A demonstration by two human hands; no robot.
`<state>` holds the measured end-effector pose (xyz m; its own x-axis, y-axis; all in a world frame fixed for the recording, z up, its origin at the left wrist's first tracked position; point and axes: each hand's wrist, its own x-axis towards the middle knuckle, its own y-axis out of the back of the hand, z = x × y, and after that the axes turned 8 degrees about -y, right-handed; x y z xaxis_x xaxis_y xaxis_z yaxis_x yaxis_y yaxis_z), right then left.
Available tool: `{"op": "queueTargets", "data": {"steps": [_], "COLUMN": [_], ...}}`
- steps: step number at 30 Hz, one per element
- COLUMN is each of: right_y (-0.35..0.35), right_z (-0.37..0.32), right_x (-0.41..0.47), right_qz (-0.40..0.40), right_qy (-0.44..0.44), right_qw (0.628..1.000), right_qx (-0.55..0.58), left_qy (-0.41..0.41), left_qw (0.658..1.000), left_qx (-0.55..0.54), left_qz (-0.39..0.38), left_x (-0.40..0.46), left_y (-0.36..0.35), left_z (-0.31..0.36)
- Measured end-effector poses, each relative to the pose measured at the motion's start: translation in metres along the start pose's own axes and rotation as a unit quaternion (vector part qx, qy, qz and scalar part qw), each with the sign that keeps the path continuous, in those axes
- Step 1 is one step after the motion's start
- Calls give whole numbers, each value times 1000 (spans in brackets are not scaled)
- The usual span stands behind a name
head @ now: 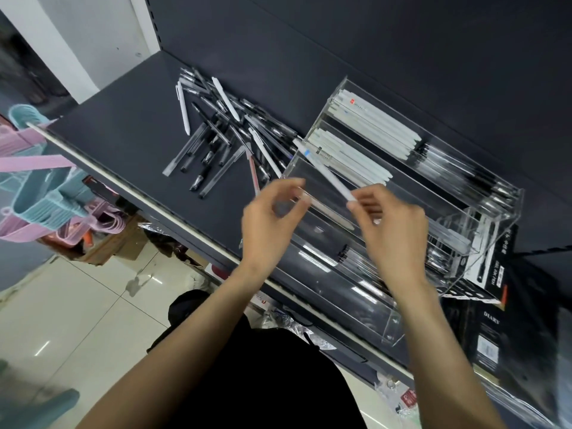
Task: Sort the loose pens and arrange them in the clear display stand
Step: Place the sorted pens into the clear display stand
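Note:
A heap of loose pens, black, clear and white, lies on the dark shelf. To its right stands the clear display stand, its upper tiers holding rows of white pens and black pens. My right hand pinches the near end of a white pen with a blue band, which slants up-left over the stand's middle tier. My left hand hovers just left of it with fingers loosely curled and nothing visibly in them; it is motion-blurred.
Pink and blue plastic hangers hang off the shelf's left end. Dark boxed diaries stand right of the stand. Below the shelf edge are cardboard boxes, plastic bags and a tiled floor.

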<state>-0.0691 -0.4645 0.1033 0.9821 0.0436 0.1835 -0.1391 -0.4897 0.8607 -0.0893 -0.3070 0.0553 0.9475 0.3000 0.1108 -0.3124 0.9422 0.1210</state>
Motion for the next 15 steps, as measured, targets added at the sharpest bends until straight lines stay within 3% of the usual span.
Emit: {"op": "queueTargets", "data": {"steps": [2,4,15], "right_y": [-3,-12,-29], "right_z": [13,19,20], "right_x": [6,6,26], "right_qz": [14,3,-119], "right_qy": [21,34,48], "right_qw": [994,984,950], "right_qx": [-106,-175,-284], "left_qy": [-29,-12,2], "left_qw": [992,989,994], "left_qx": [116,142,107], "left_qz": [32,42,-33], "left_x": [11,19,28], "left_y": [11,21,30], "left_z": [-19,-34,-56]}}
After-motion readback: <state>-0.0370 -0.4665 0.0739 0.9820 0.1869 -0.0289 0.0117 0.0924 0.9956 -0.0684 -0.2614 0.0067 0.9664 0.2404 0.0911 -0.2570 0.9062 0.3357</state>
